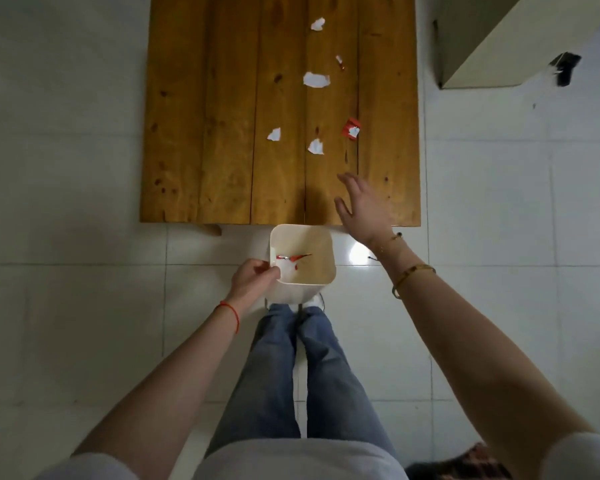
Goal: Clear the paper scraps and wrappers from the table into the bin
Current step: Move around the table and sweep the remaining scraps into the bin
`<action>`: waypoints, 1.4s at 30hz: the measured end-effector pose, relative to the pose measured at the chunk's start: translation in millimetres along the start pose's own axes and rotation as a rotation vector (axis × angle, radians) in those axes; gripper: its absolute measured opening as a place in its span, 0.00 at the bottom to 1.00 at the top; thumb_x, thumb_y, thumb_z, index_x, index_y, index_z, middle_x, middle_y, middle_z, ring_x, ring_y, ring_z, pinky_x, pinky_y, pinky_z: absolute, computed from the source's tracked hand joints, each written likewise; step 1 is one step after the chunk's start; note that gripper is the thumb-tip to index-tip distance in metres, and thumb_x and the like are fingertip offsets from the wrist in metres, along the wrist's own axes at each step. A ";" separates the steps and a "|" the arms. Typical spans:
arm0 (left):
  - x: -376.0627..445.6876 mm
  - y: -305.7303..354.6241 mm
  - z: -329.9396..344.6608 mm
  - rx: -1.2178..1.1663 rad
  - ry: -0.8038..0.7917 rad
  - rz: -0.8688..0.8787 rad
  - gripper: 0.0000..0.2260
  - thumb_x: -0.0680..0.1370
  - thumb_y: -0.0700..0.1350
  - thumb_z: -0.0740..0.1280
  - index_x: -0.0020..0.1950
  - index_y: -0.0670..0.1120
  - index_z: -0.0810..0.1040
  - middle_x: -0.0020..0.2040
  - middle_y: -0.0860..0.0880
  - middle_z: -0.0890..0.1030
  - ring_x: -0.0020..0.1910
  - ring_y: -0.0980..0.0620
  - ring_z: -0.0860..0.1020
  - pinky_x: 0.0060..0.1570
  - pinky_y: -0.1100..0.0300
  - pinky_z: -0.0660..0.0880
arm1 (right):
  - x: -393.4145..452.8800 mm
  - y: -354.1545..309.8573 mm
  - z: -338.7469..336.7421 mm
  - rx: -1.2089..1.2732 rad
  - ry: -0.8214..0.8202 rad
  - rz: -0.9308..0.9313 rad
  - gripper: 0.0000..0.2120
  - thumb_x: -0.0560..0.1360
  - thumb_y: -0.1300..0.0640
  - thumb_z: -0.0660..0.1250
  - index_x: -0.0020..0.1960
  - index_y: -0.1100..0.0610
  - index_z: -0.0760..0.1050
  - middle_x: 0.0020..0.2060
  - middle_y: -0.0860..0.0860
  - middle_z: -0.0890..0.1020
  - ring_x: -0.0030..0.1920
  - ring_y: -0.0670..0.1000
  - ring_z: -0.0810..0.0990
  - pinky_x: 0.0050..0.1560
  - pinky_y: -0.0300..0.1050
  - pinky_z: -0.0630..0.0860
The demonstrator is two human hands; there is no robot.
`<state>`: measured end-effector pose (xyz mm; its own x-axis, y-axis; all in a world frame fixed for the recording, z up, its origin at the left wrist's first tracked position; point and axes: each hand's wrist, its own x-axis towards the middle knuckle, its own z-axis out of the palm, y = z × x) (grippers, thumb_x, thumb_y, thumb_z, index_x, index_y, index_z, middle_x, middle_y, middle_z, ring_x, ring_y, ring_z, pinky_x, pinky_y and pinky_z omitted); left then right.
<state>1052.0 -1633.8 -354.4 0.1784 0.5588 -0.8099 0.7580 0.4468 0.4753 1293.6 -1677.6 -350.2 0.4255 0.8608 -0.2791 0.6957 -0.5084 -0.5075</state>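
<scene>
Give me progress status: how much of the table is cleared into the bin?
Early stage. Done: a red-and-white wrapper already lies in the bin, which the left hand grips by the rim. In hand: the right hand is open and empty, reaching over the table. Left: four white scraps, nearest, plus a red wrapper and a small wrapper piece.

No text, brand, number or sign can be read anywhere in this view. The red wrapper [351, 128] near the right side of the wooden table [222, 133] carries a white patch (possibly print, but too small and blurred to make out). The smaller red-and-white wrapper [340, 62] farther away is likewise illegible, as are the red wrapper pieces [293, 258] lying inside the white bin [323, 277]. The white paper scraps [316, 80] on the table show no lettering at all.
</scene>
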 end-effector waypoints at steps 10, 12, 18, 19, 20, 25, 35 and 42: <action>78.8 -35.1 32.2 -0.117 0.003 -0.140 0.12 0.71 0.44 0.69 0.52 0.42 0.80 0.46 0.45 0.81 0.54 0.43 0.80 0.51 0.57 0.74 | 115.9 28.4 47.5 -0.053 -0.127 -0.074 0.28 0.79 0.55 0.59 0.77 0.58 0.55 0.76 0.57 0.59 0.75 0.58 0.59 0.75 0.52 0.59; 92.3 -38.9 38.1 -0.116 0.006 -0.145 0.13 0.71 0.44 0.69 0.53 0.39 0.80 0.51 0.38 0.82 0.58 0.40 0.78 0.57 0.53 0.74 | 132.9 35.2 56.6 -0.072 -0.141 -0.089 0.29 0.79 0.55 0.60 0.77 0.58 0.55 0.76 0.56 0.58 0.75 0.58 0.59 0.75 0.54 0.60; 119.2 -50.0 46.3 -0.169 0.025 -0.142 0.13 0.71 0.43 0.69 0.55 0.43 0.79 0.51 0.46 0.83 0.51 0.48 0.79 0.53 0.59 0.73 | 151.4 46.8 87.6 -0.156 -0.196 -0.149 0.29 0.79 0.54 0.59 0.77 0.59 0.54 0.77 0.56 0.57 0.76 0.57 0.57 0.75 0.53 0.58; 122.0 -51.8 47.3 -0.172 0.022 -0.146 0.13 0.70 0.43 0.69 0.55 0.44 0.79 0.49 0.48 0.82 0.49 0.50 0.78 0.51 0.60 0.72 | 149.4 49.0 91.4 -0.166 -0.192 -0.158 0.29 0.79 0.54 0.59 0.77 0.59 0.54 0.76 0.56 0.58 0.76 0.57 0.57 0.75 0.53 0.58; 124.3 -53.0 48.0 -0.175 0.021 -0.149 0.13 0.70 0.43 0.69 0.54 0.45 0.79 0.47 0.49 0.82 0.47 0.51 0.78 0.50 0.61 0.72 | 145.9 50.6 94.5 -0.173 -0.177 -0.175 0.28 0.79 0.54 0.59 0.76 0.59 0.55 0.76 0.56 0.59 0.75 0.58 0.58 0.75 0.53 0.59; 127.5 -52.1 47.1 -0.188 0.039 -0.166 0.12 0.70 0.44 0.69 0.53 0.48 0.79 0.45 0.52 0.82 0.46 0.53 0.78 0.48 0.61 0.72 | 105.4 50.9 110.9 -0.221 -0.192 -0.345 0.25 0.79 0.54 0.58 0.74 0.61 0.63 0.73 0.58 0.66 0.75 0.59 0.59 0.73 0.58 0.60; 123.0 -40.6 42.4 -0.201 0.059 -0.177 0.13 0.72 0.43 0.69 0.56 0.46 0.78 0.51 0.49 0.82 0.51 0.50 0.79 0.55 0.59 0.74 | 20.7 50.1 128.7 -0.087 -0.363 -0.631 0.21 0.78 0.56 0.56 0.68 0.64 0.70 0.68 0.60 0.72 0.73 0.60 0.64 0.73 0.57 0.62; 121.6 -38.8 37.2 -0.215 0.082 -0.147 0.11 0.72 0.43 0.69 0.54 0.47 0.78 0.51 0.48 0.82 0.50 0.51 0.79 0.53 0.60 0.73 | 129.3 24.6 104.8 -0.106 -0.167 -0.267 0.28 0.80 0.51 0.57 0.77 0.56 0.55 0.76 0.54 0.59 0.76 0.57 0.56 0.75 0.58 0.59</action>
<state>1067.6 -1609.2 -484.0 0.0180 0.5276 -0.8493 0.6195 0.6608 0.4237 1305.0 -1576.5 -484.2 0.1259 0.9511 -0.2821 0.8298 -0.2567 -0.4954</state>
